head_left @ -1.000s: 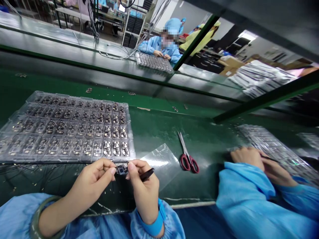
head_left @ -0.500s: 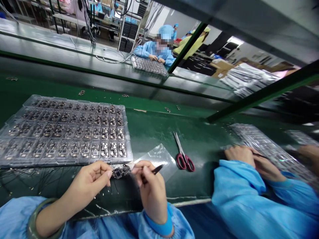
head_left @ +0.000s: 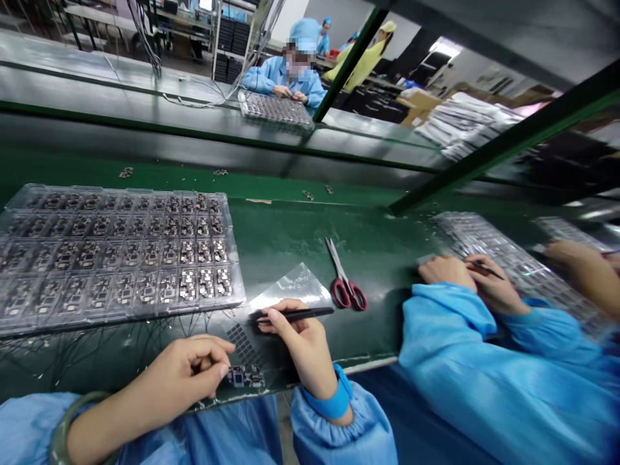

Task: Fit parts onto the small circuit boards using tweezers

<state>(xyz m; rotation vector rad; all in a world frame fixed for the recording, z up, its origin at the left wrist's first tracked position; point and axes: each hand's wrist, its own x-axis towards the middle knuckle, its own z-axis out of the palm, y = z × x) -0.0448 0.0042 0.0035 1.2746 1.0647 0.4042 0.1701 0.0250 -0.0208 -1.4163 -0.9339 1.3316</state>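
Note:
Near the bench's front edge, my left hand (head_left: 196,368) pinches a small circuit board (head_left: 246,376) at its left end. My right hand (head_left: 300,339) is closed round black tweezers (head_left: 310,313), which point left; their tips are blurred and partly hidden by my fingers. Between my hands lies a sheet of small dark squares (head_left: 245,344), just beyond the board. A clear plastic sheet or bag (head_left: 295,287) lies behind my right hand. To the left stands a clear tray (head_left: 237,284) with rows of circuit boards in its pockets.
Red-handled scissors (head_left: 349,292) lie right of the plastic. Thin black wires (head_left: 82,345) spread before the tray. At right, a co-worker's blue sleeves (head_left: 450,323) and hands are beside another tray (head_left: 484,239). A green post (head_left: 484,158) slants across. Another person sits opposite.
My left hand has lowered the circuit board towards the bench edge. My right hand has drawn away from it, its tweezers now lying nearly level. The sheet of dark squares has come into view.

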